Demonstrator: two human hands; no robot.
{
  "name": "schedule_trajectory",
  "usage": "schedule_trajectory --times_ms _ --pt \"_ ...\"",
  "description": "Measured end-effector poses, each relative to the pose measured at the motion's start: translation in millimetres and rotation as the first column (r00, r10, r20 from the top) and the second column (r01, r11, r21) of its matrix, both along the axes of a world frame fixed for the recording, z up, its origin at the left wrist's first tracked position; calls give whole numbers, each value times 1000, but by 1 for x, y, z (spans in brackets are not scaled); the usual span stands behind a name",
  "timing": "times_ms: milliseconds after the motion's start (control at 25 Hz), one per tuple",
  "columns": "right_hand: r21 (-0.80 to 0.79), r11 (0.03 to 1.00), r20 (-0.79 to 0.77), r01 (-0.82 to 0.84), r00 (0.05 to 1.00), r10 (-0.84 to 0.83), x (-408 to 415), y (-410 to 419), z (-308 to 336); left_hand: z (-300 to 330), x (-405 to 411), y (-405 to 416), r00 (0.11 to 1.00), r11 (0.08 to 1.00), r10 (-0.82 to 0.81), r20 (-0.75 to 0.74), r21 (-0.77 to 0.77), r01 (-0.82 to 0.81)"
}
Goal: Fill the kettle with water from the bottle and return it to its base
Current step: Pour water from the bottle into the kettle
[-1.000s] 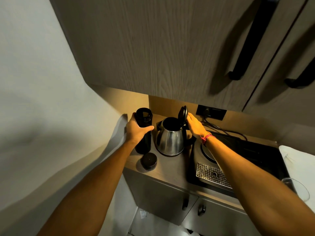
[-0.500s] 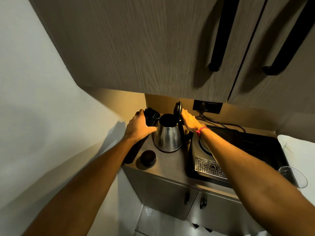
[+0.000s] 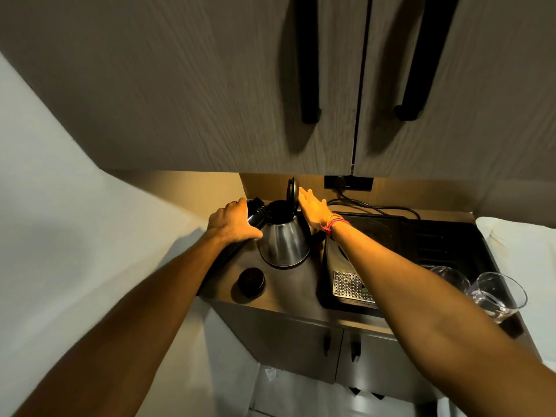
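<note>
Kettle (image 3: 284, 245): near counter's (image 3: 288, 291) left rear corner, lid (image 3: 291, 194) up.
Left hand (image 3: 233, 225): fingers clamped on tilted bottle (image 3: 257, 213).
Right hand (image 3: 314, 210): fingers together, flat against lid.
Risk: bottle mouth overshoots rim, spilling water.

Dim room; warm light from under the cabinet (image 3: 210, 85) hits the surface (image 3: 288, 284). Handle shadows on doors, wide-angle bending at edges, slight blur.
</note>
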State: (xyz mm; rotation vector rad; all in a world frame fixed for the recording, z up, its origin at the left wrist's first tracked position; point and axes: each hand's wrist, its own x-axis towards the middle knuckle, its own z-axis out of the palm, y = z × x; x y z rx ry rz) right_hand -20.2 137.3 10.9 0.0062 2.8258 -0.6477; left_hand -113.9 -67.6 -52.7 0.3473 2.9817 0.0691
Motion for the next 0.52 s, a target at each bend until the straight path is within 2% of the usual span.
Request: schedule_trajectory --times_ms 40,160,320,520 --pt "41 999 -11 -12 1000 12 -5 1 -9 2 -1 2 1000 1000 -8 -1 -22 8" --pt "-43 999 56 -4 998 6 -8 3 -16 6 -1 9 1000 996 -27 -8 -91 26" --pt "32 997 55 -64 997 62 -13 6 -23 11 -2 12 999 983 -32 0 -180 31" --pt "40 997 33 -71 997 70 -23 11 -37 16 -3 12 999 971 -45 -17 -238 39"
